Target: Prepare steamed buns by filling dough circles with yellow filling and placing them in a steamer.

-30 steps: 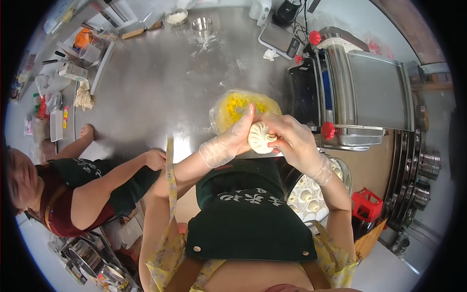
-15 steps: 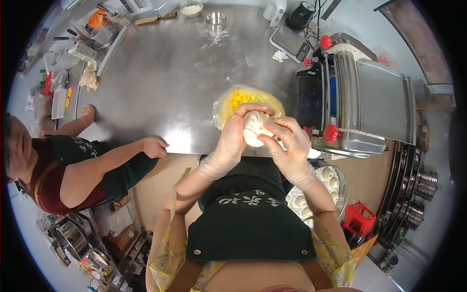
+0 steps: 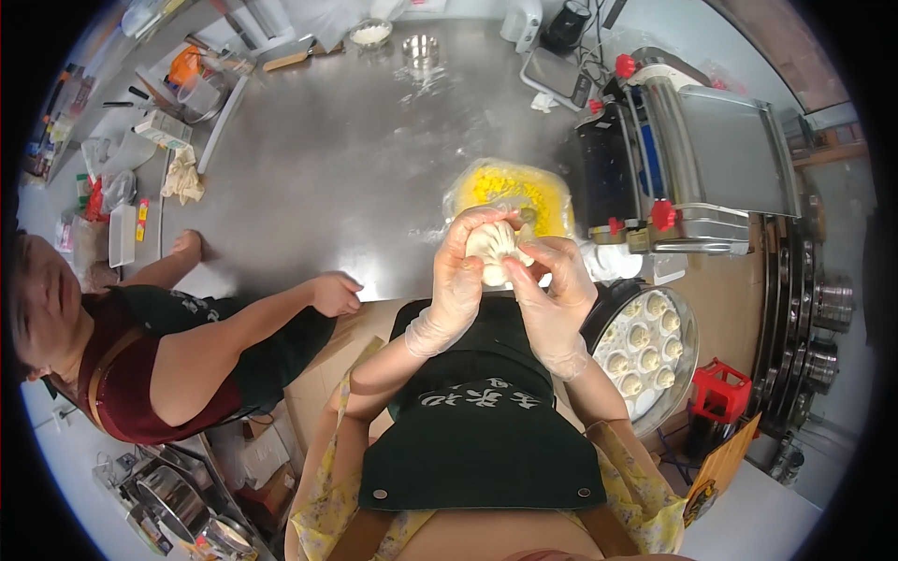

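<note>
A pleated white dough bun (image 3: 491,247) is held up between my two gloved hands, in front of the steel table's near edge. My left hand (image 3: 457,271) cups it from the left, fingers curled round its side. At its right, my right hand (image 3: 558,285) pinches the gathered pleats between thumb and fingers. Clear plastic gloves cover both hands. Just beyond them, a plastic-lined container of yellow filling (image 3: 524,194) sits on the steel table (image 3: 327,168), partly hidden by my fingers.
Right of me, a round steamer tray (image 3: 685,369) holds several pleated buns on papers. A dough-rolling machine (image 3: 673,159) stands on the right. A co-worker's hand (image 3: 337,294) is at the table's left edge. A scale (image 3: 558,79) and steel bowl (image 3: 421,49) lie farther back. A red stool (image 3: 720,390) stands below right.
The view has shifted, bringing more of the steamer tray into sight at the right. My fingers have moved slightly along the bun's pleats, and its top is drawn tighter. Both hands still hold it.
</note>
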A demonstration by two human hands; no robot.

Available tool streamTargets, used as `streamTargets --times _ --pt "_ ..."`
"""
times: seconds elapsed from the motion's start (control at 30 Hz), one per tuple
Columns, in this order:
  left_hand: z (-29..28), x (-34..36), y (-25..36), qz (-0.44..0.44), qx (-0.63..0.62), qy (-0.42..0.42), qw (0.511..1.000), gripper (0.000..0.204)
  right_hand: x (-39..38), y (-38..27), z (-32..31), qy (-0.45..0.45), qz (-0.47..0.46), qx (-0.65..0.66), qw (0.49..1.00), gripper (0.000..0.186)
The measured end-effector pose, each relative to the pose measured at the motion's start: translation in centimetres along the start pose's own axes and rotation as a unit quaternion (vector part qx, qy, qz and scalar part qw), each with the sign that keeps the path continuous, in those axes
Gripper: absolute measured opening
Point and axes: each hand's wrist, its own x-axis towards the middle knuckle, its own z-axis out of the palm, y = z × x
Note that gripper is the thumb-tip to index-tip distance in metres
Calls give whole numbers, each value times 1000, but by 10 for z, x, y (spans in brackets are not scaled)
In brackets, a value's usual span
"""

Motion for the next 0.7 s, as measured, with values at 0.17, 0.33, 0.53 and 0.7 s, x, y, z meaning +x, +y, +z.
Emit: streamTargets --times 0.17,0.33,0.53,0.7 --pt "-60 -37 10 -189 -57 -86 976 71 -52 7 19 -85 -167 -207 960 32" --pt "-140 -155 -73 -495 -216 3 842 86 -142 70 56 -251 -114 -194 941 41" --pt "-159 -100 -60 -326 -304 65 893 96 -109 80 118 -226 1 -102 969 90" --pt "-213 -82 -87 -379 -42 92 920 95 -112 197 159 -265 44 20 963 108"
